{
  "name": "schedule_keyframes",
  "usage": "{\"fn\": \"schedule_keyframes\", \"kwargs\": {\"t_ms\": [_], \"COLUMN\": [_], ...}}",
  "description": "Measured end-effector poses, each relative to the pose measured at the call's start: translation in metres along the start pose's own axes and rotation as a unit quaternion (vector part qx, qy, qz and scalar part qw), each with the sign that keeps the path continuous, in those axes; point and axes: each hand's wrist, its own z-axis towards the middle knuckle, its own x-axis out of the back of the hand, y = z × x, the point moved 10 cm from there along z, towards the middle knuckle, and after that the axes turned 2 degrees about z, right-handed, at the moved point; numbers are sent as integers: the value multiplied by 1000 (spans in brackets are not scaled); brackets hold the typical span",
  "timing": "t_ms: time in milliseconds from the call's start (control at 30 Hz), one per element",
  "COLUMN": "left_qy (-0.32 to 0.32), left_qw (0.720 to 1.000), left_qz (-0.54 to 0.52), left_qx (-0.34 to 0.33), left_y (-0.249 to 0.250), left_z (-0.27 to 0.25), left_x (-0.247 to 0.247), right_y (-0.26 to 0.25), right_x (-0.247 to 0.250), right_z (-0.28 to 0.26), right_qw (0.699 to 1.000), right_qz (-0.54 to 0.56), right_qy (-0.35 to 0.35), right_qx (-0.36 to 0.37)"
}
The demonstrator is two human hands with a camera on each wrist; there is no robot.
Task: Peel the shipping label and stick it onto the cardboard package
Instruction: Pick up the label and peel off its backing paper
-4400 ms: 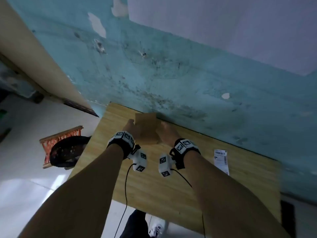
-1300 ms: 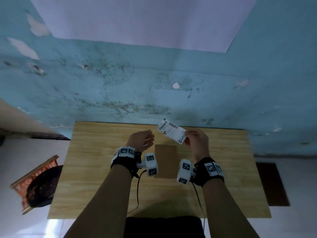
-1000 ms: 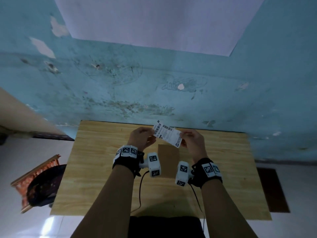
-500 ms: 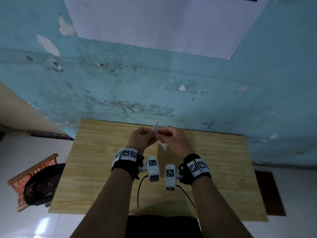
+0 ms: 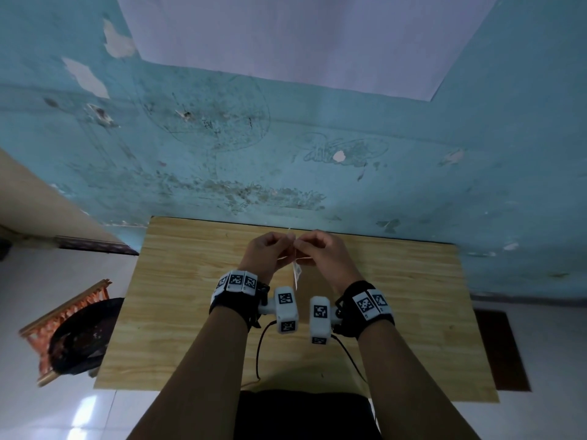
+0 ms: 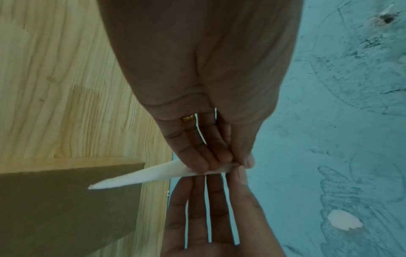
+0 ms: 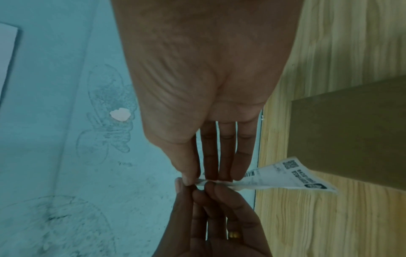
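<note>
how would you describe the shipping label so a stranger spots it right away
Start at the wooden table by the blue wall; above its middle both hands meet. The shipping label is the white slip pinched between their fingers, hanging over the brown cardboard package. Only it carries barcodes and black print.

The table (image 5: pixel 197 312) is pale wood with wavy grain lines. The box (image 7: pixel 351 139) is dull brown cardboard. The label (image 7: pixel 285 179) is thin white paper with black print. The blue wall (image 5: pixel 317 173) looks rough and chipped.
</note>
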Motion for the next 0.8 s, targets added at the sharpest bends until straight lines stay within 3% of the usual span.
{"fn": "schedule_keyframes", "kwargs": {"t_ms": [200, 300, 533, 800], "left_qy": [-18, -22, -36, -18], "left_qw": [999, 999, 999, 999], "left_qz": [35, 45, 23, -32], "left_qx": [-9, -5, 16, 35], "left_y": [0, -2, -9, -9], "left_z": [1, 3, 4, 11], "left_x": [-3, -3, -8, -12], "right_y": [4, 2, 4, 32], "right_x": [5, 1, 6, 7], "right_z": [0, -2, 3, 7], "right_qw": [999, 999, 1000, 974], "right_qz": [38, 29, 23, 202], "right_qy": [9, -16, -3, 77], "right_qx": [-32, -24, -19, -71]}}
